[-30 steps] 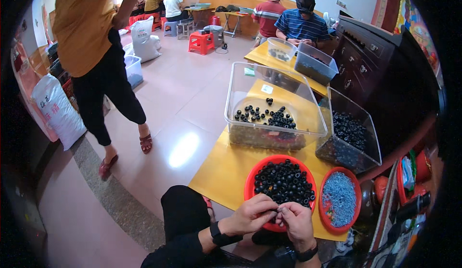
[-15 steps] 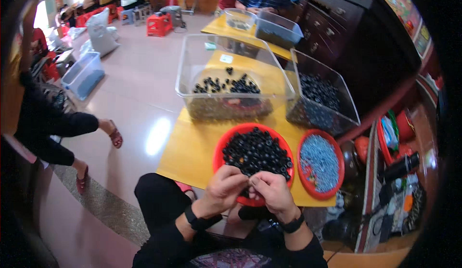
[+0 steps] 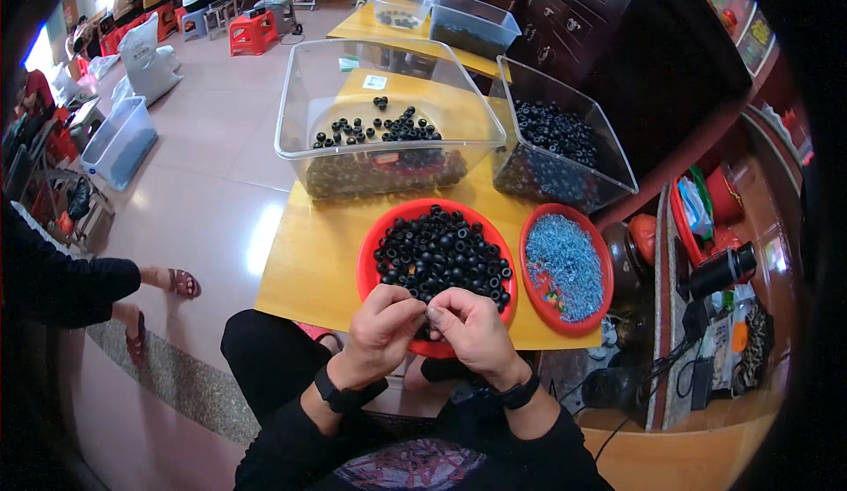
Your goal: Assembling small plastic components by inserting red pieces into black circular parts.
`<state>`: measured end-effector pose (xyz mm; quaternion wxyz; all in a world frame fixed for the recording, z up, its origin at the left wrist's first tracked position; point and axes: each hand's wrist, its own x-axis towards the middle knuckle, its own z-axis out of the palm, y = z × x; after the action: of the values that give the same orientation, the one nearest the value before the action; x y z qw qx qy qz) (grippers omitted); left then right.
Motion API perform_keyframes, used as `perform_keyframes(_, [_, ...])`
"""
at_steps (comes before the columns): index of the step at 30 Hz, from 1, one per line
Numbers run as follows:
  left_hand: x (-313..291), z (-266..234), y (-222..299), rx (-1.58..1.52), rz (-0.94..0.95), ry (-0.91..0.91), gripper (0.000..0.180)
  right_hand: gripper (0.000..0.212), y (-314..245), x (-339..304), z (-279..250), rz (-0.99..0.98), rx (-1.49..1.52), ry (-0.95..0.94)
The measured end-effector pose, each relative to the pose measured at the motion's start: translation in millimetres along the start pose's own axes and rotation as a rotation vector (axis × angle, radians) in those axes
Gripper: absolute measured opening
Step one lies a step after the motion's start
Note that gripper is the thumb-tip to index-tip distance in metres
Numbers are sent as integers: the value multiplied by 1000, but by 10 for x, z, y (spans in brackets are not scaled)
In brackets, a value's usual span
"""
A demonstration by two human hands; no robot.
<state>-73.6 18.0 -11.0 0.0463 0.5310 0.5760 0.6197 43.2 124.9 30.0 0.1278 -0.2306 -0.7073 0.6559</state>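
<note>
My left hand (image 3: 381,322) and my right hand (image 3: 472,329) meet fingertip to fingertip over the near rim of a red bowl (image 3: 371,253) filled with small black rings (image 3: 441,253). Both pinch something tiny between them; it is too small to make out. To the right of that bowl lies a second red bowl (image 3: 533,292) holding small blue-grey metal parts (image 3: 565,262). Both bowls rest on a yellow table (image 3: 304,262). Behind them stands a clear plastic tub (image 3: 296,129) with black rings scattered on its bottom.
A second clear tub (image 3: 609,160) of black rings stands at the right, by a dark wooden cabinet (image 3: 618,23). More tubs (image 3: 468,19) sit on a farther yellow table. A person's legs and sandals (image 3: 181,282) are on the left; people sit at the back beside red stools (image 3: 251,32).
The view has swung down and closer to the table. My hands stay together over the red bowl's near rim. The standing person on the left has slid toward the frame's edge.
</note>
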Motion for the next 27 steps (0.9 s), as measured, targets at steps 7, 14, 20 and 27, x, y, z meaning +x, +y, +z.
perform_keyframes(7, [-16,2,6,-137,-92,-12,21,8,-16,-45,41,19,91,36])
perform_keyframes(14, [-55,-15,20,-287,-302,-6,25,9,63,-39,-72,-20,349,94])
perform_keyframes(20, [-47,-24,-18,-330,-298,19,26,12,71,-57,-81,-15,440,103])
perform_keyframes(27, [-101,-14,10,-662,-543,100,23,12,100,-73,-90,-22,408,126])
